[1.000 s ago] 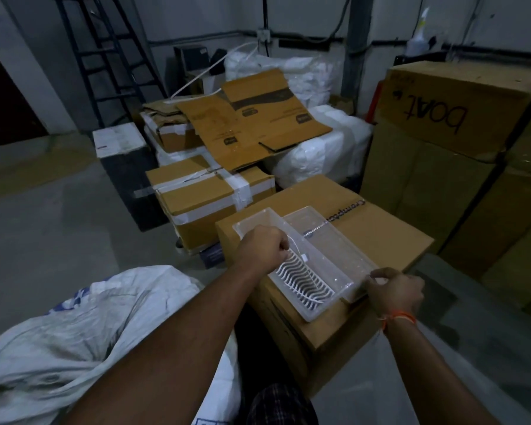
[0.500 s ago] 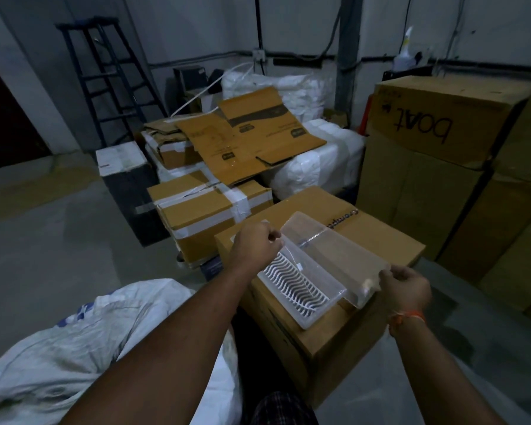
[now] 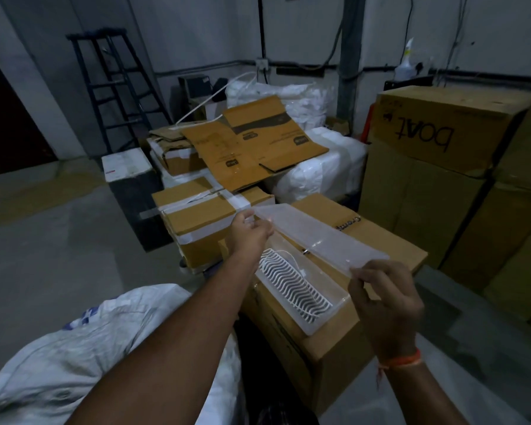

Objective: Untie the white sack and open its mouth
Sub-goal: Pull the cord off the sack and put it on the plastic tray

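A clear shallow rectangular plastic tray (image 3: pixel 331 305) sits on a brown cardboard box (image 3: pixel 334 357) and holds a white wavy ribbed plastic insert (image 3: pixel 292 285). Above it, the left hand (image 3: pixel 250 233) and right hand (image 3: pixel 383 299) hold a clear plastic lid (image 3: pixel 316 237) by its two ends, fingers pinched together on its edges. The white woven sack (image 3: pixel 74 348) lies on the floor at lower left, untouched.
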Motion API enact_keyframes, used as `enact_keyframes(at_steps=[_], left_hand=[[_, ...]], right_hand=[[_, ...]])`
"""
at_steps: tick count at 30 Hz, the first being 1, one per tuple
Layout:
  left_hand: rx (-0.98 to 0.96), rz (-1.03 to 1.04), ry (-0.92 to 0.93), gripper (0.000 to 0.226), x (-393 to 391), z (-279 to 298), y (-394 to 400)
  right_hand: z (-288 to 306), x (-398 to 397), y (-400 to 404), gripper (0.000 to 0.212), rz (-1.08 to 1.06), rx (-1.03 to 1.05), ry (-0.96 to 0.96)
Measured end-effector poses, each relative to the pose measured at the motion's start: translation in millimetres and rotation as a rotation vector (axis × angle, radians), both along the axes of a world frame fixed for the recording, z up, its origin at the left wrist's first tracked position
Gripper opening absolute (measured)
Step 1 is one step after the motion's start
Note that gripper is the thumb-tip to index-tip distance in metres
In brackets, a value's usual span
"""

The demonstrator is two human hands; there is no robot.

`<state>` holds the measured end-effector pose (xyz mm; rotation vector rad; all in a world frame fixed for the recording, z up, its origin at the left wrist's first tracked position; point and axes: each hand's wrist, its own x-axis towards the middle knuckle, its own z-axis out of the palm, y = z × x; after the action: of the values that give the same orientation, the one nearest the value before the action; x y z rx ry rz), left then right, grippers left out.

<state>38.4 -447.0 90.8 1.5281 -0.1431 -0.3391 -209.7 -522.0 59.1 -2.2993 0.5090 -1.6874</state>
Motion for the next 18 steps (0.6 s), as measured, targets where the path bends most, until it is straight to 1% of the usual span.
enact_keyframes(at_steps=[3, 5, 6, 7, 9, 10, 13, 14, 16, 18], left_hand=[[0.042, 0.03, 0.002, 0.053, 4.3, -0.1, 6.1], [0.051, 0.045, 0.019, 0.055, 7.1, -1.6, 9.5], [0.047, 0.049, 0.027, 0.054, 7.9, -2.7, 10.7], [0.042, 0.056, 0.043, 0.053, 7.7, -4.0, 12.2], [0.02, 0.068, 0.074, 0.053, 8.4, -8.6, 14.7], [0.004, 0.073, 0.085, 0.052, 9.1, -11.4, 15.9], [-0.031, 0.063, 0.101, 0.054, 7.8, -17.9, 21.7], [-0.036, 0.057, 0.103, 0.055, 7.0, -20.8, 23.6], [-0.014, 0.057, 0.084, 0.057, 6.5, -26.7, 27.7], [0.076, 0.066, 0.015, 0.055, 8.4, -32.5, 33.0]], right_hand=[[-4.7, -3.8, 11.9, 0.007, 0.031, -0.009, 0.019], [-7.5, -5.2, 21.5, 0.003, 0.032, 0.058, 0.053], [-8.2, -5.7, 28.2, 0.008, 0.011, 0.136, 0.06], [-7.8, -6.6, 36.3, 0.018, -0.007, 0.25, 0.056], [-5.0, -9.3, 54.0, 0.035, 0.005, 0.527, -0.002], [-4.5, -9.8, 62.2, 0.036, 0.023, 0.656, -0.04], [-11.3, -6.1, 77.0, 0.025, 0.055, 0.97, -0.113], [-14.0, -3.7, 79.5, 0.023, 0.033, 1.031, -0.105], [-17.5, 2.2, 82.0, 0.024, -0.042, 1.071, -0.068], [-19.5, 8.3, 83.7, 0.026, -0.091, 1.085, -0.055]])
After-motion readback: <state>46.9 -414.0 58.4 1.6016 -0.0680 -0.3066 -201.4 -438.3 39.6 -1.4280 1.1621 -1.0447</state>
